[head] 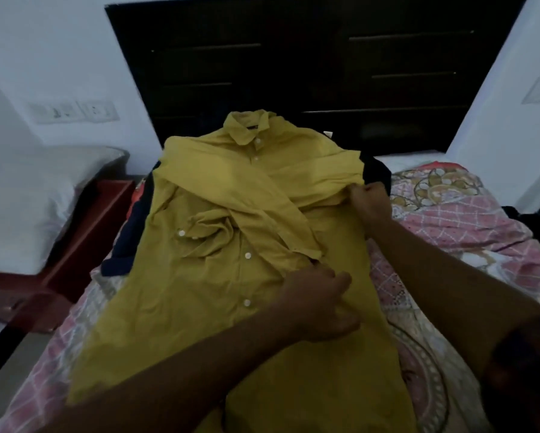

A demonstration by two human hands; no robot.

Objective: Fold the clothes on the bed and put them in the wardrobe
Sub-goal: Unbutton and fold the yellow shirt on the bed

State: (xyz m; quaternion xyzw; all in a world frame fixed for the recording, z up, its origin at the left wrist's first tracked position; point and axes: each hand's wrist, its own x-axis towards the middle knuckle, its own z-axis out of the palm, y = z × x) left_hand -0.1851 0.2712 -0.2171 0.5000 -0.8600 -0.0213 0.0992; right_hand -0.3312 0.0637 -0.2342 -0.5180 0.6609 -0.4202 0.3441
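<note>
**Item.** The mustard shirt [218, 276] lies front-up on the bed [456, 232]. It is buttoned, with its collar [246, 129] toward the headboard [325, 57] and its hem toward you. One sleeve [231, 195] is laid slantwise across the chest, and its end is bunched near the button row. The body cloth around that bunch is creased, not flat.

**Hands.** Your right hand [367, 201] pinches the shirt's right edge just below the shoulder. Your left hand [321, 303] has its fingers curled into the cloth lower down the same side, beside the sleeve's end.

**Judgement.** The step in hand appears to be turning the right side panel inward.

**Recommendations.**
- Flatten the bunched sleeve before you cover it; otherwise the lump gets folded in.
- Raise both grips together, so the fold line runs straight from shoulder to hem, parallel to the buttons.
- Lay the panel down from the shoulder end first, then sweep outward to push the air out.

**Caution.** A navy garment [128, 245] lies beneath the shirt and shows at both sides. Whether your right hand has caught some of it cannot be told, so check that you lift mustard cloth only.

**Note.** The wardrobe is not in view.
</note>
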